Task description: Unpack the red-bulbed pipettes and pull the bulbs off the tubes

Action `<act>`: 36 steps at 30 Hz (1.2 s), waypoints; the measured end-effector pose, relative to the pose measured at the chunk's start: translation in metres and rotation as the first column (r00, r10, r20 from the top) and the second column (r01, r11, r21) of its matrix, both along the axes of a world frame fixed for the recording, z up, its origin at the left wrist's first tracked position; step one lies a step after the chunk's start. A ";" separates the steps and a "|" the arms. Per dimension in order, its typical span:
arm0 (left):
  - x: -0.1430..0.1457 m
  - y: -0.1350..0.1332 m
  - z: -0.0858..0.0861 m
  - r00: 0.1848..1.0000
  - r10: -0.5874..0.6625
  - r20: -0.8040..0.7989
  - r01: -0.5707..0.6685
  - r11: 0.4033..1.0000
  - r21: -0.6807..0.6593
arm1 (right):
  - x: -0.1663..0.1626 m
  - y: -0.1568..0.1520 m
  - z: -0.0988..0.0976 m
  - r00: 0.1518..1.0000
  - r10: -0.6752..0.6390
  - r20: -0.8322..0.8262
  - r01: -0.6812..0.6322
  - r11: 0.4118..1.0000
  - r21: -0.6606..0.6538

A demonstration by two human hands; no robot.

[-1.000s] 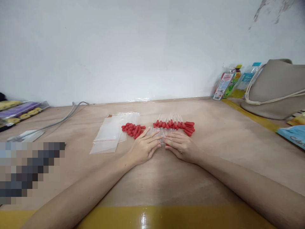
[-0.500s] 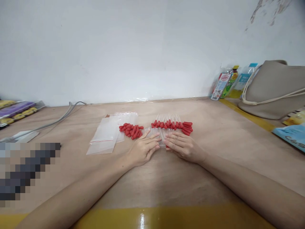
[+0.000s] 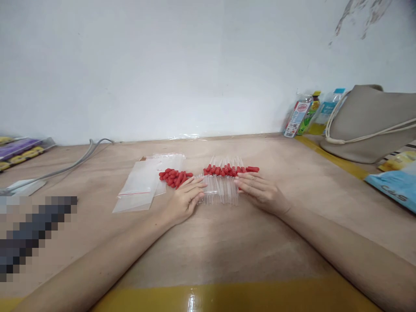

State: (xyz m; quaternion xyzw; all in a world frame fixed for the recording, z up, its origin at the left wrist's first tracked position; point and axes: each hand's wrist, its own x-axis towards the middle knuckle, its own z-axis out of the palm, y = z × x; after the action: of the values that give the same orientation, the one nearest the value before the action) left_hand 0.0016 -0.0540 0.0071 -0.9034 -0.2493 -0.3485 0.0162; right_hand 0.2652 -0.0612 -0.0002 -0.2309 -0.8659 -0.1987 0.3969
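Observation:
A row of thin clear tubes (image 3: 221,190) lies side by side on the table, with one tube lying crosswise at its left. Behind it, red rubber bulbs (image 3: 224,170) form a line, and clear pointed tips (image 3: 222,159) stick out from them toward the wall. My left hand (image 3: 185,200) rests at the row's left end, fingers stretched over the tubes. At the right end lies my right hand (image 3: 260,193), fingers extended beside the tubes and covering some red bulbs. A heap of loose red bulbs (image 3: 173,177) sits just beyond my left fingers.
Clear zip bags (image 3: 136,182) lie left of the heap. A grey cable (image 3: 74,167) runs along the left. Drink bottles (image 3: 308,115), a grey bag (image 3: 367,121) and a blue packet (image 3: 391,190) stand or lie at the right. Yellow tape (image 3: 195,299) marks the front edge.
My right hand has slid right, off the middle of the tubes. My left hand has shifted slightly left. More of the tube row shows between them, and the view has moved a little.

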 end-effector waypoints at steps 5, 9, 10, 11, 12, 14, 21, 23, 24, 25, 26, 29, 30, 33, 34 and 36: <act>0.002 0.002 -0.002 0.987 0.136 0.090 -0.140 0.989 0.039 | 0.008 0.012 -0.003 0.939 -0.237 -0.247 0.214 0.970 -0.116; 0.006 0.004 -0.003 0.982 0.153 0.110 -0.158 0.986 0.045 | 0.008 0.021 -0.006 0.881 -0.357 -0.310 0.254 0.910 -0.327; 0.006 0.005 -0.003 0.981 0.149 0.126 -0.157 0.986 0.057 | 0.008 0.023 -0.006 0.866 -0.382 -0.322 0.261 0.895 -0.361; 0.006 0.005 -0.003 0.979 0.144 0.142 -0.156 0.985 0.072 | 0.009 0.024 -0.006 0.853 -0.399 -0.335 0.264 0.885 -0.382; 0.007 0.006 -0.002 0.978 0.139 0.155 -0.153 0.984 0.086 | 0.009 0.024 -0.006 0.847 -0.406 -0.344 0.263 0.881 -0.394; 0.007 0.007 0.000 0.981 0.127 0.149 -0.143 0.984 0.102 | 0.011 0.024 -0.005 0.854 -0.394 -0.341 0.249 0.883 -0.397; 0.015 0.016 0.009 0.996 0.084 -0.011 -0.079 0.975 0.208 | 0.015 0.025 -0.006 0.840 -0.378 -0.389 0.221 0.893 -0.392; 0.020 0.019 0.012 0.995 0.075 -0.062 -0.061 0.976 0.210 | 0.016 0.028 -0.008 0.833 -0.382 -0.399 0.226 0.895 -0.385; 0.022 0.020 0.014 0.994 0.071 -0.081 -0.053 0.978 0.201 | 0.017 0.029 -0.009 0.830 -0.388 -0.400 0.231 0.893 -0.387; 0.024 0.020 0.015 0.993 0.065 -0.094 -0.047 0.981 0.188 | 0.018 0.030 -0.009 0.828 -0.397 -0.397 0.237 0.888 -0.394; 0.026 0.020 0.016 0.993 0.059 -0.106 -0.041 0.984 0.173 | 0.018 0.031 -0.010 0.826 -0.409 -0.388 0.246 0.881 -0.405; 0.029 0.018 0.015 0.989 0.044 -0.142 -0.030 0.994 0.102 | 0.023 0.035 -0.008 0.808 -0.466 -0.361 0.306 0.855 -0.418; 0.029 0.018 0.014 0.987 0.039 -0.156 -0.027 0.997 0.076 | 0.025 0.036 -0.008 0.792 -0.491 -0.363 0.333 0.845 -0.418; 0.028 0.014 0.013 0.981 0.009 -0.195 -0.009 1.000 0.004 | 0.030 0.040 -0.007 0.723 -0.572 -0.388 0.388 0.801 -0.456; 0.027 0.012 0.012 0.979 0.000 -0.202 -0.002 1.000 -0.010 | 0.032 0.041 -0.007 0.709 -0.592 -0.384 0.396 0.784 -0.477; 0.024 0.009 0.012 0.978 -0.003 -0.210 -0.001 1.000 -0.022 | 0.034 0.041 -0.007 0.697 -0.622 -0.357 0.414 0.756 -0.507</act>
State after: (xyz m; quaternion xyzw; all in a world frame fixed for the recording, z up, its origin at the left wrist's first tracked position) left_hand 0.0259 -0.0454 0.0194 -0.9354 -0.2495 -0.2484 0.0322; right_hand 0.2990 -0.0201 -0.0068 -0.5875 -0.6479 -0.0610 0.4809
